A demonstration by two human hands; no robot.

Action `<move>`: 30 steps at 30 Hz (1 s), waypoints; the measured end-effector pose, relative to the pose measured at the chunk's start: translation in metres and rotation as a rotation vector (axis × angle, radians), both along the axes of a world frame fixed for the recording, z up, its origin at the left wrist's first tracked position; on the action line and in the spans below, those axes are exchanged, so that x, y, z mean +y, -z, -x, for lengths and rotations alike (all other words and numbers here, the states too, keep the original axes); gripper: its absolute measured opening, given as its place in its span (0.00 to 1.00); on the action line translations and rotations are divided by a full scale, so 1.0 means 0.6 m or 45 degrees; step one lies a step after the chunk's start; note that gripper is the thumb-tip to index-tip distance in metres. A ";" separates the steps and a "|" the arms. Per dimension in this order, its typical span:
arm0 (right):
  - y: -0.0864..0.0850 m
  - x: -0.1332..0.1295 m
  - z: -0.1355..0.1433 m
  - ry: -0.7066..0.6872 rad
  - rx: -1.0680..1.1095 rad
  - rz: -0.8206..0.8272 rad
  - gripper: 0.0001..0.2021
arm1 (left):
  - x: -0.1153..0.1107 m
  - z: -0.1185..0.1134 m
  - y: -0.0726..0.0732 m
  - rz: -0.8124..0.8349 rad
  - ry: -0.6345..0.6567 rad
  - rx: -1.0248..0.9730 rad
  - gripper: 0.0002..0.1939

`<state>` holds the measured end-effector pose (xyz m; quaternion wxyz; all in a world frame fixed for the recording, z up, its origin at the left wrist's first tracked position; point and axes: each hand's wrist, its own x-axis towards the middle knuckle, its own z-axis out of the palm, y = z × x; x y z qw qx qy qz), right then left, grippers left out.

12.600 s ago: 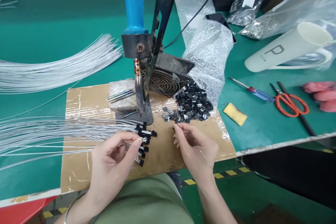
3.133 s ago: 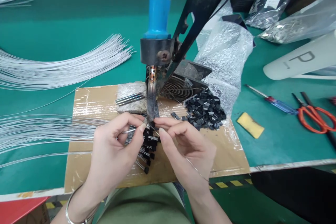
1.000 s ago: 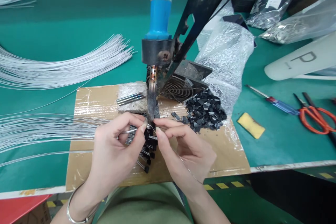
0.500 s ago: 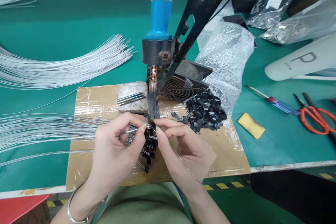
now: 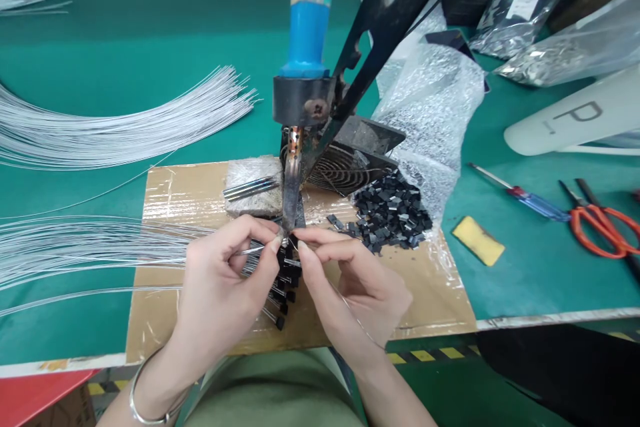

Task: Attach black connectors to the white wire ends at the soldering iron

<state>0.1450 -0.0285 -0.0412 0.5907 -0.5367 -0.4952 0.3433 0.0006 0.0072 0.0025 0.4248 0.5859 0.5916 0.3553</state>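
A soldering iron (image 5: 306, 40) with a blue collar hangs tip down from a black metal arm. Just under its tip, my left hand (image 5: 230, 280) pinches a thin white wire between thumb and forefinger. Close beside it on the right, my right hand (image 5: 355, 280) pinches a fine solder wire that trails across the palm. The fingertips hide most of the joint at the tip. Wires with black connector ends (image 5: 280, 322) lie below and behind my left hand on the cardboard (image 5: 170, 197). Black small pieces (image 5: 393, 210) are heaped right of the iron.
A bundle of white wires (image 5: 150, 133) lies at the left. Behind the iron stands a small fan (image 5: 345, 167), with a bubble-wrap bag (image 5: 430, 107) beyond. A yellow sponge (image 5: 479, 240), a screwdriver (image 5: 540, 205), orange-handled scissors (image 5: 603, 230) and a white cylinder (image 5: 575, 113) are at the right.
Both hands keep their pinches under the iron tip. In the view, my left hand and the iron sit very slightly farther right.
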 end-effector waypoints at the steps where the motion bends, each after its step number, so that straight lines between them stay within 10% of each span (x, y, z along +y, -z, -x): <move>1: 0.001 0.000 0.000 -0.001 0.006 0.002 0.10 | 0.000 0.000 0.001 -0.005 -0.001 0.006 0.06; 30: 0.008 -0.005 0.005 -0.021 0.024 0.036 0.08 | -0.004 0.014 0.019 -0.053 0.030 0.100 0.07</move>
